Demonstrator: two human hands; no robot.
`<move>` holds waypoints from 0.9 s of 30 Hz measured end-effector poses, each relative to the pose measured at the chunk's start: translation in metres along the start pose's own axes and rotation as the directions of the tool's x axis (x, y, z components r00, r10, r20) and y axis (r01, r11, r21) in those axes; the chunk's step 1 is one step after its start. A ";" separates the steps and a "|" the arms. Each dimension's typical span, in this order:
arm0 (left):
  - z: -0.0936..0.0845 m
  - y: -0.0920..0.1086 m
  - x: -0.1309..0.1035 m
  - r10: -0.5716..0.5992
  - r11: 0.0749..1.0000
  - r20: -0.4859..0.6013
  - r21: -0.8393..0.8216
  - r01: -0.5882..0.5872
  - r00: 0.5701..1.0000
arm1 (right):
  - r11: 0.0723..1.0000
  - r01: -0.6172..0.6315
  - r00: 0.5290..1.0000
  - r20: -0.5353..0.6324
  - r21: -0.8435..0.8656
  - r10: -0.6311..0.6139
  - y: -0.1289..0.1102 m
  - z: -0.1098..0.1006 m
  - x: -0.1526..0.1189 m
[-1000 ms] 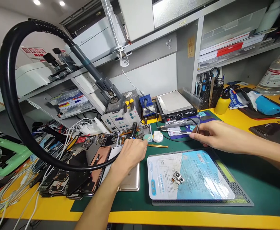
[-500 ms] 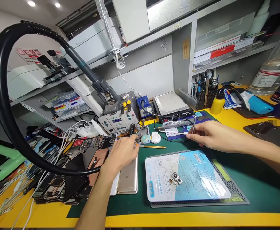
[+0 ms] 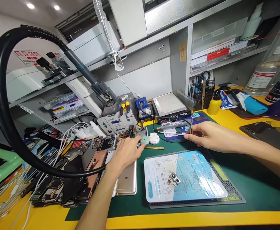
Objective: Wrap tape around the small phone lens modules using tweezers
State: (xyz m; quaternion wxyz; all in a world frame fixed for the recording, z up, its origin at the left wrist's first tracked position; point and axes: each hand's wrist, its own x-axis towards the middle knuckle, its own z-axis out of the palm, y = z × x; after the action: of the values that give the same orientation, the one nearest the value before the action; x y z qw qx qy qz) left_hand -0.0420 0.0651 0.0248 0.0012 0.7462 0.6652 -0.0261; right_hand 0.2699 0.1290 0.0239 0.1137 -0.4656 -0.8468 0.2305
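Observation:
My left hand (image 3: 128,151) is over the gold phone (image 3: 127,179) and the circuit boards, its thumb and index finger at a small teal round object (image 3: 144,140). My right hand (image 3: 197,134) pinches thin metal tweezers (image 3: 191,123) above the back of the green mat. A small camera module (image 3: 174,179) lies on the blue and white pad (image 3: 185,175) in front. Beside the teal object is a white round piece (image 3: 154,138), with a gold pen-like tool (image 3: 155,148) just in front of it.
A thick black hose (image 3: 1,111) loops across the left side. Stacked phone parts (image 3: 75,179) and white cables fill the left. A yellow bottle (image 3: 213,103) and a dark phone (image 3: 260,131) are at the right.
My left hand has shifted slightly right, and its fingers now reach the teal object. My right hand still holds the tweezers in nearly the same place. The view has shifted slightly.

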 end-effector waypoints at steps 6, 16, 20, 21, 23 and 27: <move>-0.005 -0.004 -0.005 -0.003 1.000 -0.042 -0.014 0.002 0.999 | 1.000 -0.010 1.000 -0.005 0.003 0.010 -0.002 0.000 0.000; 0.001 0.017 -0.007 0.145 0.988 0.014 -0.060 -0.144 0.989 | 1.000 0.012 1.000 -0.014 0.024 -0.011 -0.002 0.001 0.000; 0.005 0.015 0.001 0.176 0.983 0.031 -0.065 -0.174 0.984 | 1.000 -0.002 1.000 -0.004 0.025 0.002 -0.005 0.000 0.001; 0.005 0.014 0.002 0.182 0.982 0.033 -0.062 -0.179 0.983 | 1.000 -0.010 1.000 0.001 0.026 0.010 -0.006 0.000 0.001; 0.006 0.012 0.005 0.189 0.981 0.034 -0.053 -0.187 0.981 | 0.999 -0.027 1.000 0.008 0.033 0.027 -0.007 -0.002 0.000; 0.006 0.010 0.008 0.193 0.981 0.039 -0.024 -0.193 0.980 | 0.996 -0.061 0.998 0.011 0.061 0.060 -0.007 -0.005 -0.001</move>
State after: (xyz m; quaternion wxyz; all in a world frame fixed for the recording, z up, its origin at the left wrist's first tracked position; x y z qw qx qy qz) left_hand -0.0313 0.0719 0.0184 0.0250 0.8064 0.5898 -0.0347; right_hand 0.2675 0.1265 0.0317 0.1171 -0.4863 -0.8254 0.2619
